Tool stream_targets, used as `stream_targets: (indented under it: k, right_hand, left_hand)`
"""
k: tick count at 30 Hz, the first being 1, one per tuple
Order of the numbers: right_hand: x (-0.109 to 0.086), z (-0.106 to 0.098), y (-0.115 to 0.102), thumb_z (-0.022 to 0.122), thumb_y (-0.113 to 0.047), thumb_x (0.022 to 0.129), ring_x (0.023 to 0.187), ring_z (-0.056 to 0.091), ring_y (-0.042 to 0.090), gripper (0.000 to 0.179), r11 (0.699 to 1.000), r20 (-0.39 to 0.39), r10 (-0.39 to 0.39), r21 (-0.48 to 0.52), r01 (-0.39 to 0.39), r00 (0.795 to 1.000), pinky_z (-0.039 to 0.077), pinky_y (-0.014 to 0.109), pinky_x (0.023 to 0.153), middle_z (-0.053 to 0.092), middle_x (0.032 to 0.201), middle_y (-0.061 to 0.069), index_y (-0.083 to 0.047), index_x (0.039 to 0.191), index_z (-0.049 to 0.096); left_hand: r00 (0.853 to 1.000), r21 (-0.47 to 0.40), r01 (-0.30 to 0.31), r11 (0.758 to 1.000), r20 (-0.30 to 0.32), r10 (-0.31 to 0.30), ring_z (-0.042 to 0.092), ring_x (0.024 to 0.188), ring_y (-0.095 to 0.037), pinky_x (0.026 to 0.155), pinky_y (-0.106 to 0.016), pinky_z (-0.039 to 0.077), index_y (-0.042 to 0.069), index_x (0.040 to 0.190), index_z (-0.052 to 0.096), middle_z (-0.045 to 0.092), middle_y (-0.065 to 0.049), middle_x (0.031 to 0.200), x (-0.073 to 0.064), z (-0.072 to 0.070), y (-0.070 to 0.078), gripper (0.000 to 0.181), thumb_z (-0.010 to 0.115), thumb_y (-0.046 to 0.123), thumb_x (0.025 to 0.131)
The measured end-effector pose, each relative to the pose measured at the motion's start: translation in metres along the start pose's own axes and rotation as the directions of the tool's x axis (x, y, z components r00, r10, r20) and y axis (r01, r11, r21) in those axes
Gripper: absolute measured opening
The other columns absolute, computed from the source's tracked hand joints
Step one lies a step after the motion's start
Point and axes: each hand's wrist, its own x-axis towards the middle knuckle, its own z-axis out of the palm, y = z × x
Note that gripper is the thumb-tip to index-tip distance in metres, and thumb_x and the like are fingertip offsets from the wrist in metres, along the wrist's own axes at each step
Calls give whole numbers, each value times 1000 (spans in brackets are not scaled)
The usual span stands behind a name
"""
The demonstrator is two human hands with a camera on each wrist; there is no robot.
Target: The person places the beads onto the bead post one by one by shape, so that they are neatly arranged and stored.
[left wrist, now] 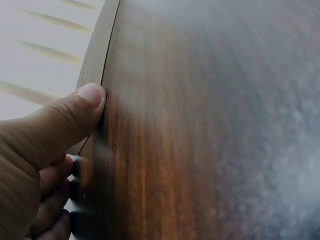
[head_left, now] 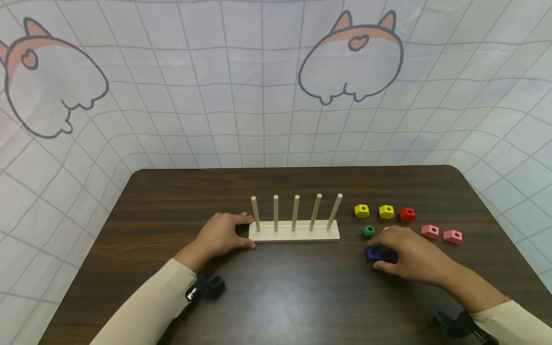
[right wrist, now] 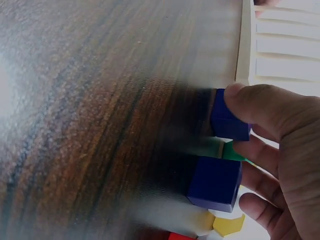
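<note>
My left hand (head_left: 221, 234) grips the left end of a pale wooden peg stand (head_left: 276, 235) with several upright bare pegs. In the left wrist view its thumb (left wrist: 85, 107) presses the stand's front edge. My right hand (head_left: 411, 254) pinches a dark blue block (head_left: 372, 254) that has a hole in its top. In the right wrist view the thumb lies on the near face of that block (right wrist: 227, 120), with the forefinger partly hidden behind it. A second dark blue block (right wrist: 215, 182) stands beside it under the hand. Just behind is a green bead (head_left: 368, 232).
Behind the right hand stand two yellow blocks (head_left: 362, 211) and a red block (head_left: 407, 214). Two pink blocks (head_left: 429, 232) sit to its right. A pale piece is mostly hidden by the hand. The dark wooden table (head_left: 181, 187) meets a hanging checked cloth (head_left: 194, 120) at the back.
</note>
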Motion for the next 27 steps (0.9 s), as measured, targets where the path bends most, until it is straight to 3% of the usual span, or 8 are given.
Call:
stream_targets:
  k: [10,16,22,27]
  right_hand:
    - [0,1,1,91,-25,77,94,62,9,38,1000,20,19,-26,-18,1000,55,44,83,69,102,-12,-18,111,76]
    - [0,3,-1,91,-21,78,98,66,15,36,1000,1,25,12,-25,1000,57,44,83,71,106,-9,-18,110,75]
    - [2,1,-3,91,-15,78,99,69,16,38,996,-60,41,85,-36,997,60,41,81,73,111,-3,-17,112,75]
    - [10,-9,-5,91,-9,75,86,68,12,43,991,-168,0,132,22,986,60,35,69,72,106,-6,-15,114,73]
  left_hand:
    - [1000,-43,10,999,2,-9,51,134,-40,108,-57,41,22,134,71,61,-7,142,1,1,-2,70,92,46,72]
    - [1000,-28,9,1000,0,-9,52,134,-39,109,-58,38,22,134,71,61,-6,142,1,2,-3,71,92,48,72]
    - [1000,-31,0,1000,0,0,52,134,-38,112,-61,33,21,134,71,61,-6,141,1,2,-3,70,92,47,72]
    - [1000,-42,6,999,5,-6,50,136,-39,111,-59,35,21,135,70,60,-6,142,1,1,-5,70,92,46,73]
